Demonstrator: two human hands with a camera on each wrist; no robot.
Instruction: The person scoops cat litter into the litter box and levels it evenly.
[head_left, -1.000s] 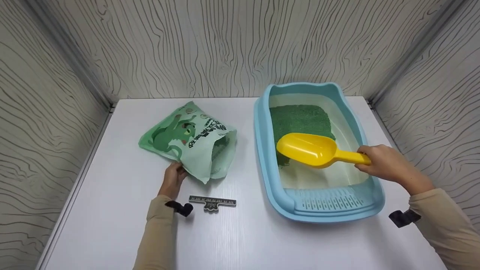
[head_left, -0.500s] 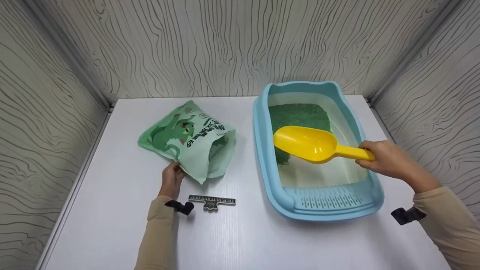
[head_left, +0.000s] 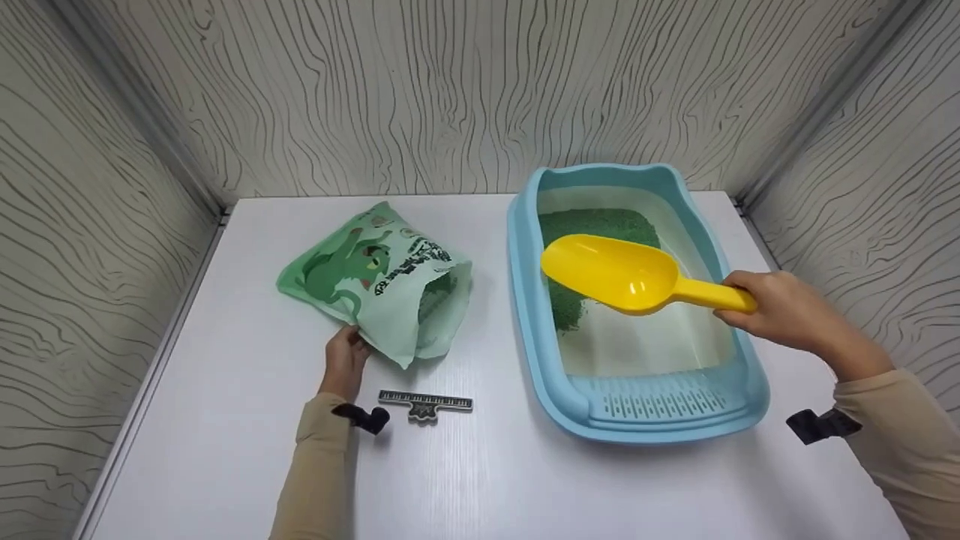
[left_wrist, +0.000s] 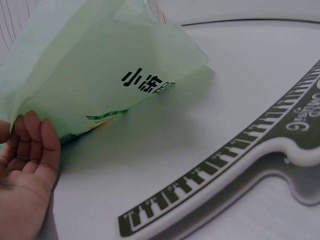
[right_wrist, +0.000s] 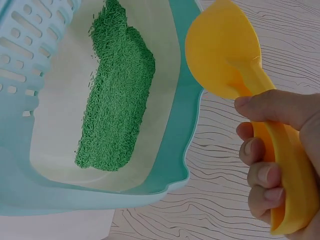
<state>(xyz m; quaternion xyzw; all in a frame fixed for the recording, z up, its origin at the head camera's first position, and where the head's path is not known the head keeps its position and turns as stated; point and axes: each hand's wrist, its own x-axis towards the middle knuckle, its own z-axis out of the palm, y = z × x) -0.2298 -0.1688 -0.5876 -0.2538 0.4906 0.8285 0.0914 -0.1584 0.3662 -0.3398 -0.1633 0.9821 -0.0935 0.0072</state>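
Yellow scoop gripped in right hand above tray; left hand pinches bag

Soft, fairly even light covers the counter, with a pale sheen nearer the wearer than both hands. Small glare spots dot the scoop beside the right hand. The wrist views are dimmer; in the left one, blurry shadow spreads under the bag beyond the left hand, and the counter's far edge bows.
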